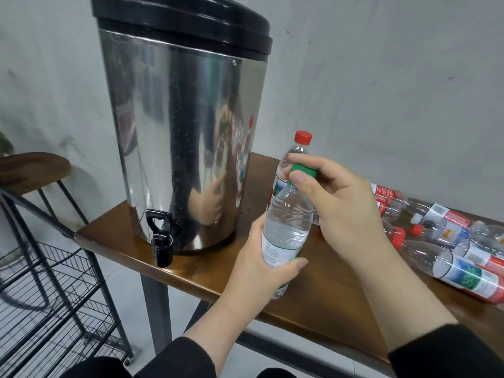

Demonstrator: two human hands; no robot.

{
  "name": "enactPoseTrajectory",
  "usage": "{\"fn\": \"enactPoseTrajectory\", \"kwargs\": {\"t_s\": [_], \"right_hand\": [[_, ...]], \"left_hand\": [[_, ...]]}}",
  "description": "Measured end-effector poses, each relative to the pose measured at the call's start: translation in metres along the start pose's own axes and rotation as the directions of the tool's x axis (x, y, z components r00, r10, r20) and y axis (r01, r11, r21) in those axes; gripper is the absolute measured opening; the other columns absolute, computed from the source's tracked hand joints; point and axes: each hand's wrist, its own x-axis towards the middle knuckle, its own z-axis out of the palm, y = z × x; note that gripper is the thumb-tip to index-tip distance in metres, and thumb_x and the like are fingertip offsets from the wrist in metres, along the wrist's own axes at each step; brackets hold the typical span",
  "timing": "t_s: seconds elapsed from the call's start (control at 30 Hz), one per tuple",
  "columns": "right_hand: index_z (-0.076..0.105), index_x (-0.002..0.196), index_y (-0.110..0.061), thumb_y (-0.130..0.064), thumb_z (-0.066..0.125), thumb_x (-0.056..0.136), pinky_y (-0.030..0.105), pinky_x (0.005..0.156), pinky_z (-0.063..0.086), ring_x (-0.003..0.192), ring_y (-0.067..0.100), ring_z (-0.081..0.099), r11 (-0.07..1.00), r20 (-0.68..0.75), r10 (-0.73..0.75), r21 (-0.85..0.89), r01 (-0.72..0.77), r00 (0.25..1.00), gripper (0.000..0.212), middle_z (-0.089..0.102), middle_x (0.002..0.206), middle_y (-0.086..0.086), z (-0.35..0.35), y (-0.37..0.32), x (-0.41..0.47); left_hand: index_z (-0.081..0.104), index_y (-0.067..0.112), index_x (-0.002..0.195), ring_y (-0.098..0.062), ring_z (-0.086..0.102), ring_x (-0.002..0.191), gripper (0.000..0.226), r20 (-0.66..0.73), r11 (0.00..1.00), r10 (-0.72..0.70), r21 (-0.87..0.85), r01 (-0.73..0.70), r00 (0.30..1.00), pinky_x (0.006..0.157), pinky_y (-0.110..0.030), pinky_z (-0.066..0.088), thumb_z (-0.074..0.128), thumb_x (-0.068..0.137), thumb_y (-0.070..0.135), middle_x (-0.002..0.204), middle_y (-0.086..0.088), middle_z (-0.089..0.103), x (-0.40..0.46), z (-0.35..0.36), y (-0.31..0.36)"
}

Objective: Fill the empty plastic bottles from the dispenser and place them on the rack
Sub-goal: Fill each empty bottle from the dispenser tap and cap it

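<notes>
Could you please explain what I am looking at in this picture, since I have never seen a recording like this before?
There is no robot here. The picture comes from a camera worn on a person's head, looking down at their own two hands. The left hand holds a clear plastic bottle by its body, and the right hand grips its green cap. On the wooden table stands a steel dispenser with a black tap at its foot. Behind the hands stands a red-capped bottle, and more bottles lie on their sides to the right. A black wire rack stands on the floor at the left.
</notes>
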Motion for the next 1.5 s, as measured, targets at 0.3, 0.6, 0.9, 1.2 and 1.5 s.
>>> {"fn": "enactPoseTrajectory", "kwargs": {"t_s": [0.3, 0.6, 0.9, 1.2, 1.5], "right_hand": [[0.068, 0.123, -0.031, -0.031, 0.062, 0.095, 0.025, 0.094, 0.057, 0.116, 0.005, 0.066, 1.000, -0.040, -0.003, 0.024, 0.004, 0.999, 0.029, 0.074, 0.119, -0.013, 0.004, -0.004, -0.008], [0.062, 0.134, -0.025, -0.018, 0.050, 0.106, 0.044, 0.108, 0.049, 0.126, 0.014, 0.062, 0.997, 0.245, -0.014, -0.067, 0.031, 0.969, 0.032, 0.071, 0.124, -0.007, -0.024, -0.004, 0.010], [0.074, 0.115, -0.033, -0.032, 0.069, 0.096, 0.045, 0.098, 0.054, 0.110, 0.013, 0.066, 0.964, 0.218, -0.016, -0.256, 0.073, 0.976, 0.019, 0.071, 0.114, -0.009, -0.025, -0.015, 0.020], [0.072, 0.115, -0.035, -0.020, 0.066, 0.098, 0.032, 0.099, 0.055, 0.108, 0.000, 0.069, 0.970, 0.217, -0.022, -0.232, 0.073, 0.976, 0.023, 0.076, 0.107, -0.020, -0.028, -0.024, 0.023], [0.073, 0.108, -0.042, -0.023, 0.070, 0.095, 0.047, 0.098, 0.055, 0.108, 0.011, 0.069, 0.963, 0.238, -0.037, -0.250, 0.098, 0.971, 0.022, 0.073, 0.110, -0.014, -0.027, -0.021, 0.019]], "left_hand": [[0.032, 0.067, 0.123, 0.015, 0.052, 0.121, 0.081, 0.008, 1.000, -0.006, -0.002, 0.006, 1.000, 0.106, -0.022, 0.049, 0.089, 0.074, 0.039, 0.126, 0.044, 0.050, 0.000, 0.000, 0.000], [0.028, 0.062, 0.131, 0.019, 0.047, 0.121, 0.084, 0.047, 0.999, -0.051, 0.002, 0.051, 0.998, 0.099, -0.010, 0.047, 0.088, 0.076, 0.042, 0.124, 0.044, 0.048, 0.000, -0.002, 0.002], [0.026, 0.061, 0.130, 0.009, 0.049, 0.125, 0.083, 0.065, 0.997, -0.081, 0.009, 0.081, 0.995, 0.101, -0.013, 0.045, 0.087, 0.078, 0.040, 0.127, 0.039, 0.047, 0.001, -0.002, 0.005], [0.028, 0.054, 0.137, 0.001, 0.051, 0.129, 0.086, 0.072, 0.997, -0.075, -0.017, 0.077, 0.995, 0.106, -0.019, 0.046, 0.088, 0.078, 0.037, 0.135, 0.030, 0.049, 0.000, -0.004, 0.007], [0.028, 0.055, 0.136, 0.004, 0.050, 0.128, 0.085, 0.073, 0.998, -0.062, -0.018, 0.063, 0.995, 0.106, -0.017, 0.045, 0.087, 0.079, 0.037, 0.135, 0.031, 0.049, -0.001, -0.004, 0.007]]}}
